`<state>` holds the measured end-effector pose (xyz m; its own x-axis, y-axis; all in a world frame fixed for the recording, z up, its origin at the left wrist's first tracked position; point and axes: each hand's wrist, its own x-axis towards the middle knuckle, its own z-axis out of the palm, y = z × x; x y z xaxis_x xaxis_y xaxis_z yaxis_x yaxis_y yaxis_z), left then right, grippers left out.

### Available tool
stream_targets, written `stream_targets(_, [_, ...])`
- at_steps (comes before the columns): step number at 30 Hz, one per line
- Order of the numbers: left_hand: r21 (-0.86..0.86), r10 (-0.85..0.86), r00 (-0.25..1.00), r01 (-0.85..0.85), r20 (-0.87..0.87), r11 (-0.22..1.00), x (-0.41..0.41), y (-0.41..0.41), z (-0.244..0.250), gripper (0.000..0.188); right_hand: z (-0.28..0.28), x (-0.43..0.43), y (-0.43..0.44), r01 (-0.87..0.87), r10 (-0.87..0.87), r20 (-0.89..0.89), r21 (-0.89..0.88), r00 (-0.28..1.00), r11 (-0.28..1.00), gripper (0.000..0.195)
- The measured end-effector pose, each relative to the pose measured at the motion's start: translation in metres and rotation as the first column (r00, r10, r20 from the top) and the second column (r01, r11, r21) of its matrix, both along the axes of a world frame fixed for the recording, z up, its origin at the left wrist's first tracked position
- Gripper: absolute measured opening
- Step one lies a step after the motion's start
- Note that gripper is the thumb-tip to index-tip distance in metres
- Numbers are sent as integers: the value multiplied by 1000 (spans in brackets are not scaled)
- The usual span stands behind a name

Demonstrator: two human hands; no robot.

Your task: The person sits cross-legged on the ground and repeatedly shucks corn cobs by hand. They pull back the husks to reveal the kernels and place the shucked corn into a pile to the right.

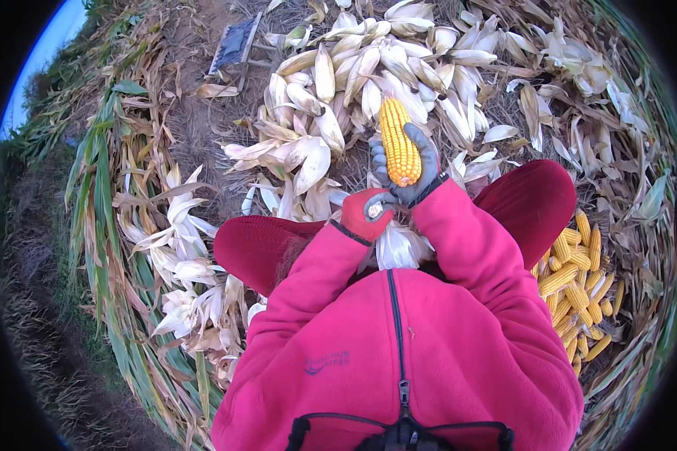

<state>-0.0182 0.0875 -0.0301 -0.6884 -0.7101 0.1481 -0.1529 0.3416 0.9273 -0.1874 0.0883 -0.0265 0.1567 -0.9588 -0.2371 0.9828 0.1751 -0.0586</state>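
Observation:
A bare yellow ear of corn point(398, 141) stands tilted in my right hand point(426, 160), whose grey-gloved fingers wrap around its lower half. Close below it, my left hand point(364, 215), in a red and grey glove, is closed around a pale stub point(375, 209), seemingly the stalk end of a husk. White husk leaves point(400, 246) hang under that fist, over my lap. In front of my hands lies a heap of ears in dry husks point(366, 73). To my right, several husked ears point(575, 287) form a yellow pile on the ground.
Stripped husks point(183, 265) lie at my left, beside a band of dry and green corn stalks point(99, 169). A small frame stool with a woven seat point(236, 44) stands at the upper left. My bent knees point(259, 245) flank the hands. More stalks and leaves point(632, 141) border the right.

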Motion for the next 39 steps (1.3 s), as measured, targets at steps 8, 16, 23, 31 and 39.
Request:
stream_targets(8, [58,657,443,-802,-610,595,146,-89,96,42,23,-79,19,587,-587,-38,110,809,802,40])
stream_targets(16, [752,589,-522,-170,-617,637,272,-77,138,92,131,-172,161,797,-995,-5,-598,95,79,63])
stream_targets(23, [782,784,98,-66,-613,619,108,-114,97,75,149,-125,138,697,-735,-500,-715,-457,53,42])
stream_targets(31, [842,826,337,-144,-452,520,88,-119,26,42,50,-55,-33,725,-587,-789,-295,183,623,35])
stream_targets(39, [797,737,488,-129,-467,590,73,-122,15,45,-278,-44,-16,467,661,-741,544,-123,697,53])
